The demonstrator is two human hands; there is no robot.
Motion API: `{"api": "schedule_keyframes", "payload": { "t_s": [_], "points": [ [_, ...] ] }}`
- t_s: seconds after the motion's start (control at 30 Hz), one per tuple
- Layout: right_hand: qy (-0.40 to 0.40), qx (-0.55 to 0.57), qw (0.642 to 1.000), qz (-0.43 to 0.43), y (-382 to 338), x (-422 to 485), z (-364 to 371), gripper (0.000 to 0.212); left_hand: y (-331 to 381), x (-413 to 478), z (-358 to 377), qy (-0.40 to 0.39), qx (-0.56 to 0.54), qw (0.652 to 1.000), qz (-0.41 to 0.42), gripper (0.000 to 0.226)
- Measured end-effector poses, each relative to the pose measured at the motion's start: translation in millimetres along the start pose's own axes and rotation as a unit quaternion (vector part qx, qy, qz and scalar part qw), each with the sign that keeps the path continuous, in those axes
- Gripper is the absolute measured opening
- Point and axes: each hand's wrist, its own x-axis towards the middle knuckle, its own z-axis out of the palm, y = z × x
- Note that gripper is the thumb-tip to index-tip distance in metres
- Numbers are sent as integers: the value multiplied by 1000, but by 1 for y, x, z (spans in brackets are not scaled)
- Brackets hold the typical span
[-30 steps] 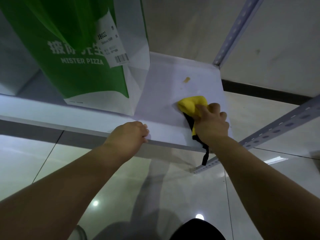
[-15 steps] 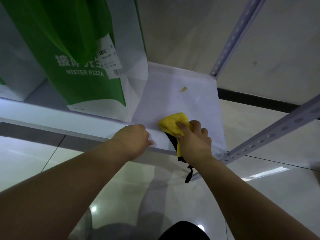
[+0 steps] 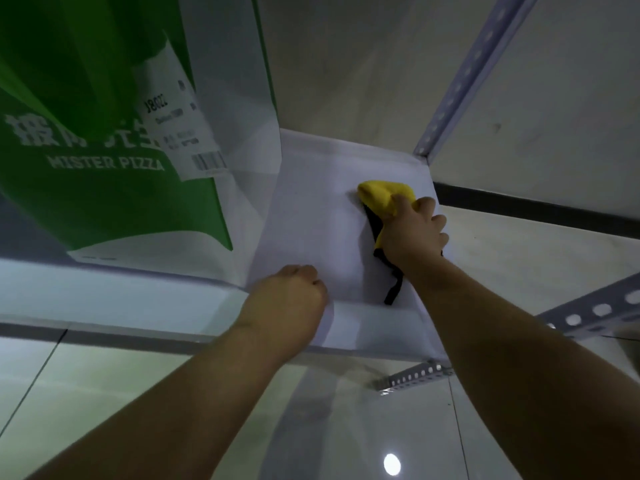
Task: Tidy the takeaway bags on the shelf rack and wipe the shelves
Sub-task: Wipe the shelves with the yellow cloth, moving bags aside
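Head view, downward, close over shelf [image 3: 311,220]

Glossy tiled floor [image 3: 104,393], pale wall [image 3: 346,64], black skirting strip [image 3: 519,206], round light glare [image 3: 392,464]

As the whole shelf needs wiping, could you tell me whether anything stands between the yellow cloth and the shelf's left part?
Yes. The green Mister Pizza bag stands on the shelf to the left of the yellow cloth held by the right hand, covering that part. The left hand rests at the front edge.

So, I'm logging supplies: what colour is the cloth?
The cloth is yellow with black trim, head view.
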Motion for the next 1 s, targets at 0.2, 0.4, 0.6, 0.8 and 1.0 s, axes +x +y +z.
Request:
{"api": "schedule_keyframes", "payload": {
  "t_s": [0.2, 0.4, 0.6, 0.8, 1.0],
  "points": [
    [-1, -7, 999, 34, -18, 50, 0, 53, -2, -7, 6, 39, -50, 998, -1, 28],
    [-34, -29, 996, -72, -26, 43, -2, 54, -1, -8, 3, 42, -63, 997, -13, 26],
    [-26, 4, 974, -223, -10, -17, 4, 45, 0, -6, -2, 5, -41, 999, 3, 33],
    [-44, -2, 995, -85, -21, 22, 5, 54, -3, -5, 0, 31, -26, 999, 10, 31],
    [-45, -20, 996, -81, -27, 22, 7, 60, -3, -6, 2, 16, -37, 999, 12, 29]
  ]
}}
